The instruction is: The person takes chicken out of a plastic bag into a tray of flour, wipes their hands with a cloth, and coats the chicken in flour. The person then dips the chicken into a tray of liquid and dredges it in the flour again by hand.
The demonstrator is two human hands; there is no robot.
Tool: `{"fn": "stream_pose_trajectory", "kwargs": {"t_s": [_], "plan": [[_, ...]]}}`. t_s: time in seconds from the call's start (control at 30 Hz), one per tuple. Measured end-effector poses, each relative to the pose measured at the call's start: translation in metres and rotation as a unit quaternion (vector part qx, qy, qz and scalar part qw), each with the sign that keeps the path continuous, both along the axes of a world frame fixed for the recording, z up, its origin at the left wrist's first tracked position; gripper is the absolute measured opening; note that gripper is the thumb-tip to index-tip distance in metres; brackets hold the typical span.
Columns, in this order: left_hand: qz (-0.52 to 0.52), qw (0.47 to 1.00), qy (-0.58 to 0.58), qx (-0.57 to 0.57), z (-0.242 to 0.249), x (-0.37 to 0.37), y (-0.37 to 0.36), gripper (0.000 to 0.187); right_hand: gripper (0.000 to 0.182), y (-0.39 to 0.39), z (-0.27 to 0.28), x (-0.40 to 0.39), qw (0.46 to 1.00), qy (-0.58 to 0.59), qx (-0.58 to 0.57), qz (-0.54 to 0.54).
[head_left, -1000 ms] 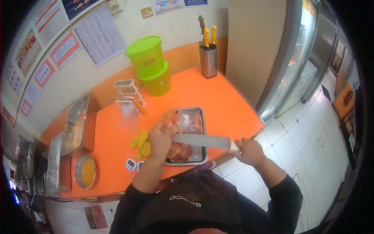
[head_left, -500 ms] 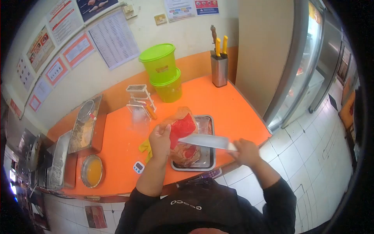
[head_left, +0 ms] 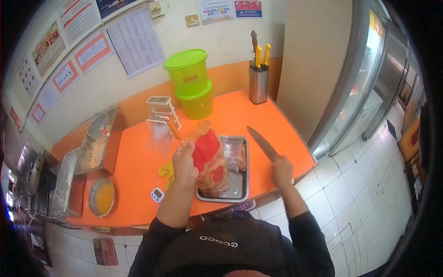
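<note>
My left hand (head_left: 184, 159) is closed on the upper left side of a brown paper bag (head_left: 213, 177) with red printing, holding it tilted upright over a metal tray (head_left: 246, 184). In the tray, right of the bag, lies meat in clear plastic (head_left: 235, 154). My right hand (head_left: 282, 171) grips a large knife (head_left: 262, 142) by its handle, to the right of the tray. Its broad blade points away from me and to the left, apart from the bag. Part of the tray is hidden behind the bag.
A white timer (head_left: 157, 195) and yellow cloth (head_left: 167, 171) lie left of my left arm. Further left are a bowl of orange liquid (head_left: 102, 197) and a flour tray (head_left: 94, 150). Behind stand a white rack (head_left: 162, 113), green tubs (head_left: 189, 74) and a knife block (head_left: 258, 85).
The knife has moved off the bag to the right, and its blade has swung to point away from me. The bag stands straighter, showing more of its front and the plastic-wrapped meat beside it.
</note>
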State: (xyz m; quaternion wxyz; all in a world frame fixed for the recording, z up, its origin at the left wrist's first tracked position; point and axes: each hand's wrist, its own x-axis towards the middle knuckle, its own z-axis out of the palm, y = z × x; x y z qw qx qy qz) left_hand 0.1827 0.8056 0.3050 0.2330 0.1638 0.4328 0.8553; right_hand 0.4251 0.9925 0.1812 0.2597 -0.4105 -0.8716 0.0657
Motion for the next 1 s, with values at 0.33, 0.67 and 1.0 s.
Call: {"fn": "stream_pose_trajectory", "kwargs": {"t_s": [0.33,0.67,1.0], "plan": [[0.041,0.992,-0.108,0.048,0.003,0.008,-0.005,0.021,0.018,-0.125,0.056,-0.145,0.894,0.247,-0.090,0.362],[0.084,0.967,-0.228,0.078,-0.015,-0.015,0.007,0.026,0.019,-0.143,0.063,-0.149,0.917,0.279,-0.071,0.276],[0.096,0.913,-0.395,0.021,-0.039,-0.075,0.029,0.019,0.034,-0.116,0.054,-0.154,0.887,0.213,-0.111,0.395]]}}
